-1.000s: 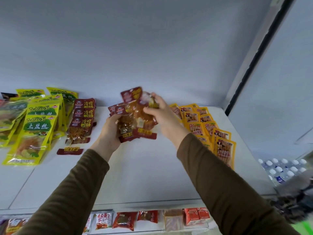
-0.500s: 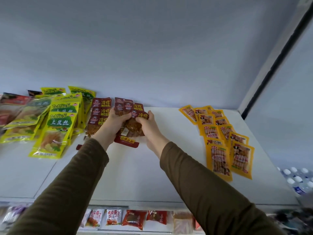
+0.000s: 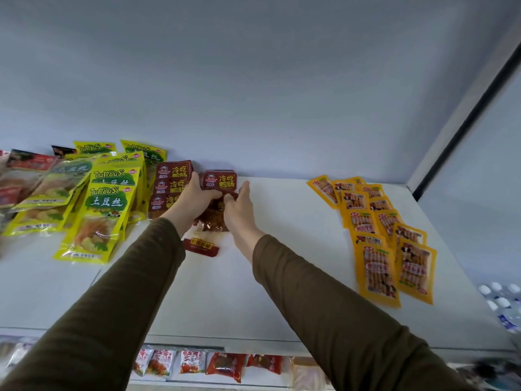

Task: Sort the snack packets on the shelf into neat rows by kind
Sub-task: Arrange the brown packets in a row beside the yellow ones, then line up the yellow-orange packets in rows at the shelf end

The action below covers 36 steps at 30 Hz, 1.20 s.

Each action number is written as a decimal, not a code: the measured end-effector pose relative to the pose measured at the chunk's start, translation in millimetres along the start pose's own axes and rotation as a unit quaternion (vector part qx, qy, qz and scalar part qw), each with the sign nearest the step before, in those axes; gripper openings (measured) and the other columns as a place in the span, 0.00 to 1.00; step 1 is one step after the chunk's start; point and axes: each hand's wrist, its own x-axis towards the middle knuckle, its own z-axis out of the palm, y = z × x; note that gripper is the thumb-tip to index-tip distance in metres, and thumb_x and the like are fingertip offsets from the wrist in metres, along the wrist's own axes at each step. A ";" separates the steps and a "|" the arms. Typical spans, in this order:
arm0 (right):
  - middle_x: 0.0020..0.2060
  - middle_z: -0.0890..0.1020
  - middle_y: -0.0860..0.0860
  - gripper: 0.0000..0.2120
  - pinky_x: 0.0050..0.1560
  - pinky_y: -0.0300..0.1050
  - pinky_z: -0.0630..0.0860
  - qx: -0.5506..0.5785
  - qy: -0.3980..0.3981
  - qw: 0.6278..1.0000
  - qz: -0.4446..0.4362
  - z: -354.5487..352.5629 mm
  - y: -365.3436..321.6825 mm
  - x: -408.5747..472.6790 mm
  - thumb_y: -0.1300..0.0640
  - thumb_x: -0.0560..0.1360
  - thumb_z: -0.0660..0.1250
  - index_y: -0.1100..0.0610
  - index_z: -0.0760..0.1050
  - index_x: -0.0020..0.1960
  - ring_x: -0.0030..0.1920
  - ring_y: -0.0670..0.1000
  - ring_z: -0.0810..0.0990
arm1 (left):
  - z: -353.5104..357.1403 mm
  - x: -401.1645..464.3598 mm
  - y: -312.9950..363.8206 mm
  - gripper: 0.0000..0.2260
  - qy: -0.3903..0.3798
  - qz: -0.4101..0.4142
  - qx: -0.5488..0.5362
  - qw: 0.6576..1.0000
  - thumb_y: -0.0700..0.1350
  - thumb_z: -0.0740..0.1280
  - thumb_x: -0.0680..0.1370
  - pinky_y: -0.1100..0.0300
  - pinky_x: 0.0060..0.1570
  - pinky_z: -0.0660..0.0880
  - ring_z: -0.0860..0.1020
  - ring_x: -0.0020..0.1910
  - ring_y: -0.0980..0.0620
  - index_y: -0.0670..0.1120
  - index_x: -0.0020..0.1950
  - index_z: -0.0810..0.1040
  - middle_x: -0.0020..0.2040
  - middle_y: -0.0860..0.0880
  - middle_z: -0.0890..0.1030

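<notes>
Dark-red plastic snack packets (image 3: 217, 204), aloft a second ago, now lowered onto white shelf (image 3: 282, 277), still grasped between left fingers (image 3: 197, 190) and right fingers (image 3: 239, 198), just right of matching red row (image 3: 169, 190).

A pale blue-grey wall (image 3: 253, 80) rises behind the white shelf (image 3: 282, 277), with a dark vertical frame strip (image 3: 462, 119) at far right.

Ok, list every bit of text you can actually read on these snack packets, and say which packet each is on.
"TuDouSi": front yellow-green packet, top band.
"土豆丝": same packet, green panel.
"TuDouSi": yellow-green packet behind it.
"冷吃鸭肠": dark red packet under both hands.
"冷吃": dark red stack beside it; the rest is hidden by the left hand.
Orange packets, lower-shelf packets, red strip: too blurred.
</notes>
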 end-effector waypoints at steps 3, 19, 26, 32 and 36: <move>0.70 0.71 0.50 0.26 0.62 0.44 0.72 0.007 -0.007 1.000 -0.005 1.4 2.3 -1.7 0.54 0.86 0.55 0.47 0.51 0.81 0.71 0.54 0.72 | 3.2 1.1 -1.9 0.38 0.004 0.003 0.018 1.000 0.49 0.71 0.80 0.38 0.71 0.70 0.70 0.72 0.39 0.49 0.82 0.51 0.75 0.42 0.67; 0.76 0.67 0.48 0.24 0.72 0.47 0.65 -0.087 0.024 0.988 -0.129 -52.8 -10.7 -23.1 0.55 0.83 0.61 0.50 0.62 0.78 0.76 0.50 0.65 | 16.8 -16.6 9.9 0.34 0.110 0.175 0.145 0.968 0.49 0.69 0.81 0.38 0.77 0.57 0.52 0.81 0.38 0.52 0.82 0.55 0.83 0.45 0.54; 0.69 0.74 0.49 0.22 0.67 0.45 0.68 -0.220 0.143 0.937 -0.230 -132.5 -27.0 -52.9 0.57 0.80 0.66 0.53 0.69 0.73 0.70 0.51 0.69 | 65.0 -55.5 44.8 0.31 0.027 0.272 0.154 0.949 0.50 0.70 0.81 0.42 0.79 0.52 0.50 0.82 0.41 0.51 0.81 0.61 0.82 0.44 0.56; 0.67 0.74 0.48 0.21 0.66 0.48 0.67 -0.299 0.217 0.913 -0.174 -220.7 -18.0 -84.1 0.52 0.79 0.66 0.51 0.71 0.71 0.69 0.53 0.68 | 122.1 -83.9 67.5 0.32 -0.045 0.327 0.163 0.930 0.49 0.72 0.79 0.49 0.78 0.52 0.53 0.81 0.44 0.48 0.80 0.63 0.81 0.43 0.60; 0.67 0.74 0.47 0.22 0.68 0.54 0.68 -0.305 0.253 0.914 -0.089 -275.0 -5.3 -103.5 0.50 0.78 0.65 0.45 0.69 0.72 0.70 0.53 0.66 | 160.0 -98.5 73.0 0.37 -0.107 0.362 0.161 0.912 0.52 0.75 0.76 0.51 0.77 0.53 0.56 0.79 0.44 0.48 0.80 0.62 0.79 0.44 0.64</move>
